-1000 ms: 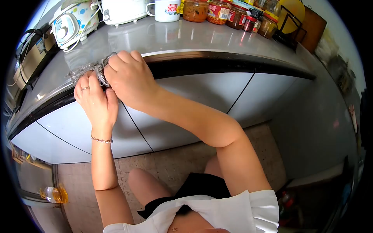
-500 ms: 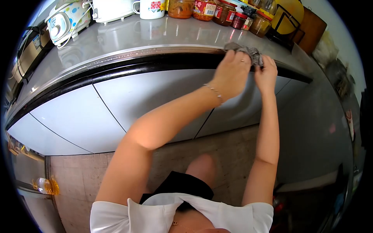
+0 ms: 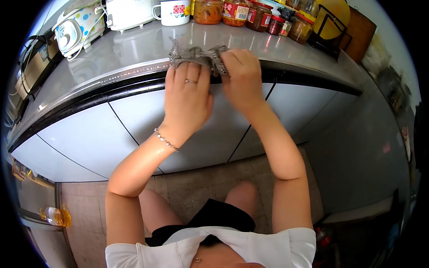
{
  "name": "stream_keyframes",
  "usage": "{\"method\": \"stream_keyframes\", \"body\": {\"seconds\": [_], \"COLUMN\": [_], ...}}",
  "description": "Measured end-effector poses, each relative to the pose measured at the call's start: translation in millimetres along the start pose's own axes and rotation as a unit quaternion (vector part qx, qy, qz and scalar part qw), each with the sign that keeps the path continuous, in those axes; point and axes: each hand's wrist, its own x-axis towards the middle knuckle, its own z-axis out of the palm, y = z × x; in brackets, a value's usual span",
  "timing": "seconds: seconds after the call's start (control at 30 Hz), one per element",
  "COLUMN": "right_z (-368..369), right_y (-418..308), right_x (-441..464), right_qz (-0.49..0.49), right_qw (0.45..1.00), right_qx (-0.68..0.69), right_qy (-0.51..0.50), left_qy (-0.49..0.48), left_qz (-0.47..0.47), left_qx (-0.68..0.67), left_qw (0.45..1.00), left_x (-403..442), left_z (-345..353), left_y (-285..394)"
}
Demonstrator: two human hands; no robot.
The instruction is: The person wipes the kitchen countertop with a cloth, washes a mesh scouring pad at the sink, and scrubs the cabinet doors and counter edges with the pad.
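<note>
A crumpled grey cloth lies over the front edge of the grey countertop. My left hand, with a ring and a bracelet, presses its fingers onto the cloth's left part, the fingertips hidden in the folds. My right hand grips the cloth's right end, fingers curled around it at the edge. Water drops dot the counter's edge strip left of the cloth. Just below runs the black rim above the white cabinet doors.
Along the back stand a dotted appliance, a white appliance, an enamel mug and several jars. A black rack is at the right. A bottle of yellow liquid lies on the left.
Both hands have moved left along the counter's edge, taking the cloth with them from the right side to the middle.
</note>
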Motion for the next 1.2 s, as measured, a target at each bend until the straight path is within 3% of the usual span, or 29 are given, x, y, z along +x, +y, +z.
{"method": "stream_keyframes", "body": {"seconds": [0.1, 0.23, 0.33, 0.47, 0.6, 0.97, 1.03, 1.1, 1.2], "right_z": [-25.4, -84.7, -89.9, -51.2, 25.7, 218.2, 238.4, 247.8, 235.8], "right_y": [40.9, 107.6, 107.9, 35.3, -56.1, -329.4, -363.1, -382.7, -367.2], "right_x": [-19.2, -55.8, -49.3, -16.8, 22.4, 129.6, 143.8, 153.1, 151.3], "right_qz": [-0.016, 0.064, 0.075, 0.030, -0.058, -0.111, -0.125, -0.128, -0.115], "right_qw": [0.996, 0.987, 0.989, 0.995, 0.997, 0.990, 0.988, 0.988, 0.986], "right_qx": [-0.087, -0.144, -0.115, -0.050, -0.017, 0.093, 0.087, 0.080, 0.117], "right_qy": [0.011, -0.020, -0.063, -0.087, -0.048, 0.006, 0.017, -0.041, -0.027], "left_qy": [-0.028, -0.018, 0.032, 0.004, -0.008, 0.013, 0.017, 0.013, 0.000], "left_qz": [0.016, 0.084, 0.071, 0.015, -0.038, -0.113, -0.145, -0.158, -0.146], "left_qx": [-0.074, -0.132, -0.061, -0.060, -0.026, 0.176, 0.177, 0.181, 0.158], "left_qw": [0.997, 0.987, 0.995, 0.998, 0.999, 0.978, 0.973, 0.971, 0.977], "left_x": [8.6, 30.9, 40.1, 12.5, -29.1, -138.6, -150.0, -153.7, -147.5], "left_z": [19.1, 72.1, 74.5, 28.6, -48.1, -235.4, -256.9, -268.8, -263.5], "left_y": [23.4, 72.4, 78.3, 17.9, -74.0, -308.1, -337.8, -349.1, -337.3]}}
